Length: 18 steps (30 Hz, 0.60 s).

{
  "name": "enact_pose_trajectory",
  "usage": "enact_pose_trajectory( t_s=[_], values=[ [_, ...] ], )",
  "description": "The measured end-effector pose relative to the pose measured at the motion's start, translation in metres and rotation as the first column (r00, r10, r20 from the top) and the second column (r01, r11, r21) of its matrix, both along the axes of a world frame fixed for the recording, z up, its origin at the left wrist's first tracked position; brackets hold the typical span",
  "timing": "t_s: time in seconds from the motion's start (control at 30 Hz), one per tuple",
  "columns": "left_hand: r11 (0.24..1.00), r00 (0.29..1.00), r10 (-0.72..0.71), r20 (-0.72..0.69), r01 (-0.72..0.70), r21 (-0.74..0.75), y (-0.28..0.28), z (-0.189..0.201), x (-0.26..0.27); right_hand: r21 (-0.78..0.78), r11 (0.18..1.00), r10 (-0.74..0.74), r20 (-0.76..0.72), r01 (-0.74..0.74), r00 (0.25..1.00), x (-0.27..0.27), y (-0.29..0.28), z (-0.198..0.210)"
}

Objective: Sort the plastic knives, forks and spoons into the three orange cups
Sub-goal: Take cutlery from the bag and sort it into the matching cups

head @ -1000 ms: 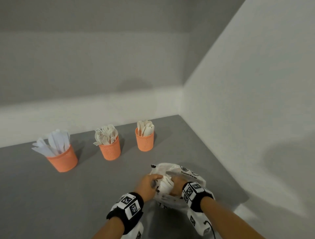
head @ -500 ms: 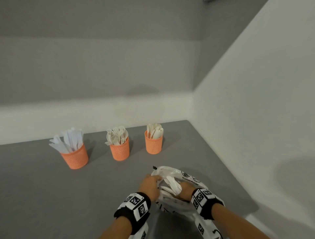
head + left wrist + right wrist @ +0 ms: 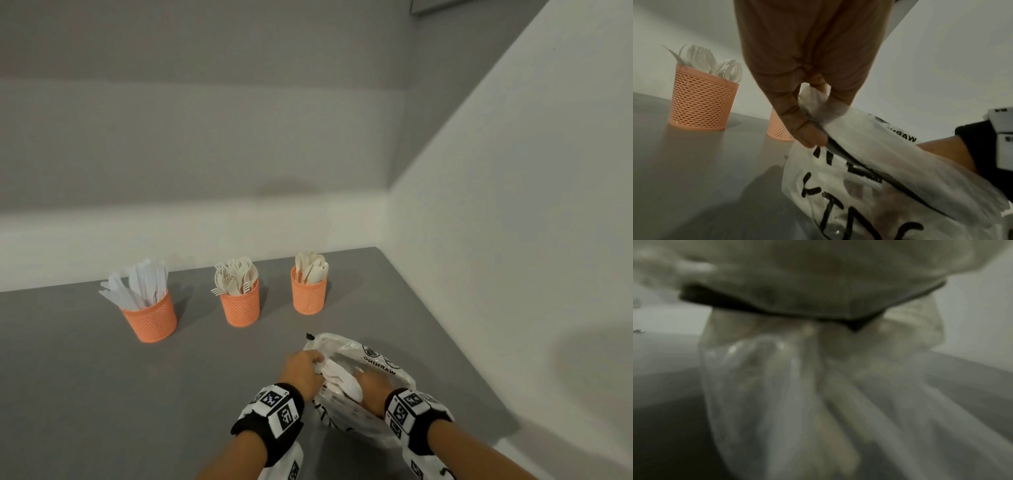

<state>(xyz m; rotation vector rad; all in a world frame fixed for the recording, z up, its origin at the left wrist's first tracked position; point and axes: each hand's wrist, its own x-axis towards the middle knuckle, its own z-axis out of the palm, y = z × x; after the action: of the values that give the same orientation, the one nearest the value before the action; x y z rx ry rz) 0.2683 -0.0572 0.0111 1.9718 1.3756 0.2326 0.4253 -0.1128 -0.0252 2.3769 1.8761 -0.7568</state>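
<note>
Three orange mesh cups stand in a row: knives in the left cup (image 3: 150, 318), forks in the middle cup (image 3: 239, 306), spoons in the right cup (image 3: 308, 294). In front of them lies a clear plastic bag (image 3: 376, 363) with black print. My left hand (image 3: 303, 371) pinches the bag's rim (image 3: 813, 104) between thumb and fingers (image 3: 797, 123). My right hand (image 3: 371, 385) is inside the bag's mouth, holding a bundle of white cutlery (image 3: 342, 377). The right wrist view shows only blurred bag plastic (image 3: 777, 402).
The grey table (image 3: 102, 394) ends against a white wall (image 3: 496, 274) on the right and a white ledge (image 3: 171, 233) behind the cups. In the left wrist view a cup (image 3: 701, 104) of white cutlery stands left of my hand, with a second cup (image 3: 777, 129) behind my thumb.
The head view has turned, so the cups sit further right in the picture. Both hands stay at the bag; the white bundle now lies slanted between them.
</note>
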Motion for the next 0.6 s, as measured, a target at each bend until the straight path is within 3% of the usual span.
enact_pose_trajectory(
  t_s=[0.33, 0.47, 0.53, 0.6],
  values=[
    [0.999, 0.997, -0.035, -0.062, 0.035, 0.0, -0.017, -0.009, -0.014, 0.074, 0.997, -0.016, 0.079, 0.01, 0.997, -0.016, -0.002, -0.008],
    [0.999, 0.995, -0.044, -0.09, 0.047, 0.022, -0.024, -0.006, -0.021, 0.054, 0.998, -0.036, 0.033, 0.034, 0.999, -0.018, -0.004, -0.003],
    [0.999, 0.994, -0.006, -0.106, 0.012, 0.052, -0.022, -0.002, -0.022, 0.095, 0.995, -0.034, -0.06, 0.039, 0.998, -0.016, -0.005, 0.003],
    [0.995, 0.991, 0.044, -0.124, -0.033, 0.092, -0.019, 0.001, -0.023, 0.128, 0.991, 0.053, -0.088, -0.042, 0.995, -0.013, -0.006, 0.014]
  ],
)
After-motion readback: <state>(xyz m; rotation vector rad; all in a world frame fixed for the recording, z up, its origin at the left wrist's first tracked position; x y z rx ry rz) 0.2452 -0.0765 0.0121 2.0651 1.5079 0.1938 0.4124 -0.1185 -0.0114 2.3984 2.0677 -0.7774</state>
